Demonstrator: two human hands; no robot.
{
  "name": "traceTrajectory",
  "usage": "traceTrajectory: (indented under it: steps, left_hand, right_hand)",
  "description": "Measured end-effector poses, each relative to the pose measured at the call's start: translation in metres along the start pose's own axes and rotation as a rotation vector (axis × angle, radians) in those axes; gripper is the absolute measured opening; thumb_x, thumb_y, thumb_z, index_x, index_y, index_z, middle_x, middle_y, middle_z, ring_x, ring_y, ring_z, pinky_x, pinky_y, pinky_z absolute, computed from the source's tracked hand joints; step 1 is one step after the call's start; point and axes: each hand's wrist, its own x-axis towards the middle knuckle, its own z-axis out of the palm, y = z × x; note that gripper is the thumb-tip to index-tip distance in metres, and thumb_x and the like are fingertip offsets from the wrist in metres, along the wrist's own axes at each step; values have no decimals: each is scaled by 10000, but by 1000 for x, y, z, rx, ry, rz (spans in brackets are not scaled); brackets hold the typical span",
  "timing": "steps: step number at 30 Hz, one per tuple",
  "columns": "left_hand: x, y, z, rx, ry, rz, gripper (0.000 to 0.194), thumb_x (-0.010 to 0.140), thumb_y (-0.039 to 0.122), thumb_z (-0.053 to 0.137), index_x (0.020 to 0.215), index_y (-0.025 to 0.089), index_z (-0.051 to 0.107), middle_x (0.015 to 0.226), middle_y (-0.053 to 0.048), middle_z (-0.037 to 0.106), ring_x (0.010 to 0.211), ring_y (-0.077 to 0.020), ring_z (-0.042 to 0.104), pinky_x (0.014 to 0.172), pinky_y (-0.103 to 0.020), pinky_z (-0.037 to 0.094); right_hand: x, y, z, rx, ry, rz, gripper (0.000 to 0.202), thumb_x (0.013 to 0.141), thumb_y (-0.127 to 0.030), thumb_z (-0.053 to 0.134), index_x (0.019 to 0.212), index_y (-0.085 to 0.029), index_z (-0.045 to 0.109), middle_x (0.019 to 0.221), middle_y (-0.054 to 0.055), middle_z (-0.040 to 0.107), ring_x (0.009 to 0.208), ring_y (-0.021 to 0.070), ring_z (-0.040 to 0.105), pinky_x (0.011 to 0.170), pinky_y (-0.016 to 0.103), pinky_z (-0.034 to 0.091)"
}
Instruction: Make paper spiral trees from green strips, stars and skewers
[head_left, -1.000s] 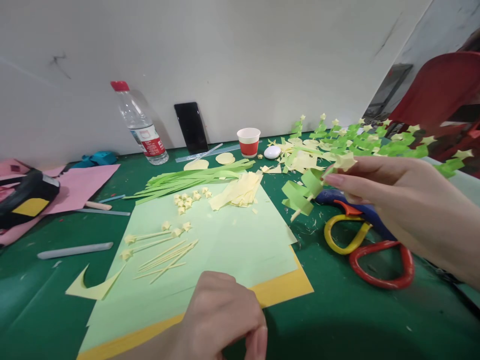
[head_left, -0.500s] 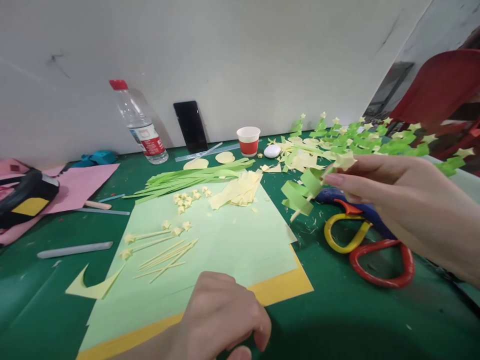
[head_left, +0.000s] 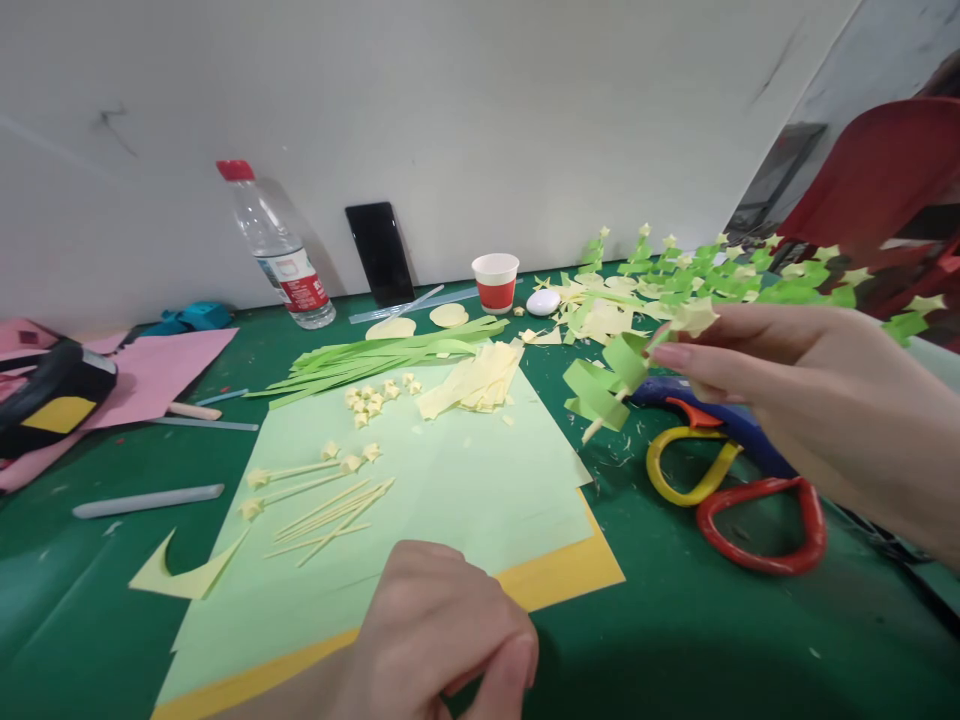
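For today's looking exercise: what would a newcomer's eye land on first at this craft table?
First, the right hand at the right, pinching a paper flower stem with curled green leaves and a yellow star on top. Below it the red and yellow scissors lie bright against the green table. In the middle a pale green sheet carries thin sticks and small yellow stars, with the left hand at its near edge.
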Motion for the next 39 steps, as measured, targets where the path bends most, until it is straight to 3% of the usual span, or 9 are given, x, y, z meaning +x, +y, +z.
traceTrajectory:
  steps: [6, 12, 17, 23, 28, 33, 39]
  left_hand:
    - [-2, -4, 1, 39, -23, -21, 314, 704, 37, 441, 531, 185, 225, 446, 59, 256, 426, -112, 188, 444, -294, 153]
    - [0, -10, 4, 42, 20, 28, 332, 645, 4, 450, 532, 177, 189, 463, 53, 225, 442, -112, 170, 444, -293, 122]
    - [2, -18, 5, 63, 148, 151, 327, 661, 26, 451, 522, 172, 194, 458, 56, 184, 433, -107, 130, 429, -287, 94]
    - [18, -18, -15, 108, 71, 87, 371, 711, -32, 426, 551, 172, 161, 522, 54, 128, 437, -92, 143, 425, -269, 116]
    - [27, -24, -24, 87, 130, 21, 347, 727, -18, 386, 566, 173, 145, 508, 50, 134, 432, -90, 160, 417, -257, 139]
    - [28, -28, -24, 74, 114, -25, 306, 742, 17, 350, 539, 177, 185, 475, 51, 206, 414, -81, 217, 386, -233, 168]
    - [28, -25, -26, 71, 138, -24, 322, 789, 32, 308, 502, 177, 313, 450, 58, 312, 390, -54, 309, 370, -175, 242]
  right_hand:
    - [0, -1, 0, -23, 6, -32, 153, 676, -328, 654, 541, -255, 653, 581, -25, 633, 515, 94, 546, 386, 175, 337]
    - [-2, -2, 0, -40, 3, -39, 167, 676, -327, 656, 532, -243, 643, 572, -23, 627, 509, 94, 533, 385, 187, 312]
    - [0, 0, -1, -60, 0, -45, 184, 687, -335, 646, 534, -234, 633, 560, -26, 614, 491, 86, 501, 383, 194, 284]
    - [-3, 0, 0, -81, -13, -51, 176, 700, -371, 634, 587, -236, 653, 540, -18, 572, 489, 96, 458, 390, 206, 293]
    - [-2, 0, 2, 128, -35, 30, 148, 655, -348, 680, 553, -245, 648, 549, -13, 539, 498, 82, 447, 383, 180, 297]
    - [7, 5, 0, 553, -102, 315, 217, 514, -321, 773, 486, -215, 586, 511, -33, 378, 463, 67, 344, 407, 179, 364]
    - [12, 6, 2, 680, -74, 411, 220, 468, -302, 741, 590, -217, 579, 690, 13, 493, 544, 109, 428, 399, 215, 368]
